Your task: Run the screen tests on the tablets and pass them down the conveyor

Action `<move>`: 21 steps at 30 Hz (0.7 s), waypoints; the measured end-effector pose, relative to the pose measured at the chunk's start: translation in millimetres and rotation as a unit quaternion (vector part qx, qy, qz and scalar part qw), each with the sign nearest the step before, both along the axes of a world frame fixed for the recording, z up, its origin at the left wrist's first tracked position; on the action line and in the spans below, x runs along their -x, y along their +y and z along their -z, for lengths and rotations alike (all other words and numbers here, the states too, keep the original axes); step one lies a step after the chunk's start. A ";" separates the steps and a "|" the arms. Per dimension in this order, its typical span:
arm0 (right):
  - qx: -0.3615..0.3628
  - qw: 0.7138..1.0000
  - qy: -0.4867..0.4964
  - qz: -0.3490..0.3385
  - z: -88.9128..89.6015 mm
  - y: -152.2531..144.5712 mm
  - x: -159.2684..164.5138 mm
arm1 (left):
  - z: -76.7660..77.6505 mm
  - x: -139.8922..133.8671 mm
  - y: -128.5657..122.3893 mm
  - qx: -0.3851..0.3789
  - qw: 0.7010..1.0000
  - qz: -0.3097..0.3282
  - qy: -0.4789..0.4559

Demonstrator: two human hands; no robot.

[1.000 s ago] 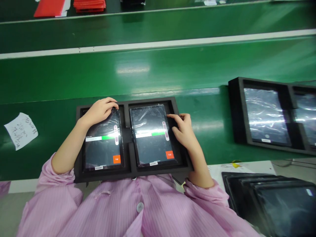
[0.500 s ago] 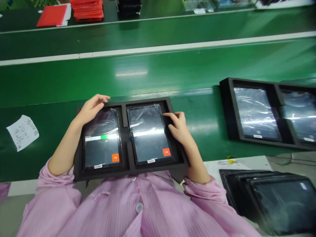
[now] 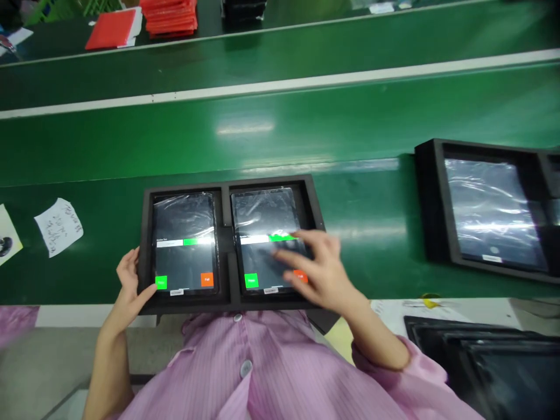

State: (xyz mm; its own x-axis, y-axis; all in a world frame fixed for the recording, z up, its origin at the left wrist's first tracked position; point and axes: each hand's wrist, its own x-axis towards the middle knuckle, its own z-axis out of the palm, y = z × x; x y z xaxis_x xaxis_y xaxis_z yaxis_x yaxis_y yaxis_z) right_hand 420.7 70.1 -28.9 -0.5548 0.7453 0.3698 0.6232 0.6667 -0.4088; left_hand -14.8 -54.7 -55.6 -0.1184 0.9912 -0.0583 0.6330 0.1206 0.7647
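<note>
A black two-compartment tray (image 3: 225, 238) lies in front of me at the table's near edge. The left tablet (image 3: 184, 262) and the right tablet (image 3: 262, 259) sit in it, face up under clear film. Both screens show a white-and-green bar, a green button at lower left and an orange "Fail" button at lower right. My left hand (image 3: 131, 289) grips the tray's left side, fingers against the outer wall and thumb over the rim by the left tablet's green button. My right hand (image 3: 324, 271), slightly blurred, hovers open over the right tablet's right side; fingertip contact is unclear.
Another black tray (image 3: 441, 204) holding a tablet (image 3: 494, 213) stands at right. Stacked dark tablets or trays (image 3: 503, 361) lie lower right. A handwritten note (image 3: 59, 227) lies left. Red packets (image 3: 170, 17) are piled across the green bench (image 3: 306, 128).
My left hand moved from the tray's top left down to its lower left side. My right hand shifted left over the right screen. Green buttons now show on both screens, and the right one gained a white-and-green bar.
</note>
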 end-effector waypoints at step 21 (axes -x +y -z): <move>0.096 0.961 -0.062 0.251 16.9 54.6 -7.5 | -54.5 -83.6 219.8 -0.035 0.870 0.346 0.349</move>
State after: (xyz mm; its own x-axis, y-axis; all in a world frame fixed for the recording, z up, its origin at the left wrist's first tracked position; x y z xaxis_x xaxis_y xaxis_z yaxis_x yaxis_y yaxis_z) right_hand 428.3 124.7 -45.8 -0.1382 0.9786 0.1523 0.8985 0.1886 -0.3964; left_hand 68.8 165.1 -1.1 0.5261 0.8375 -0.1476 0.8487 -0.5058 0.1548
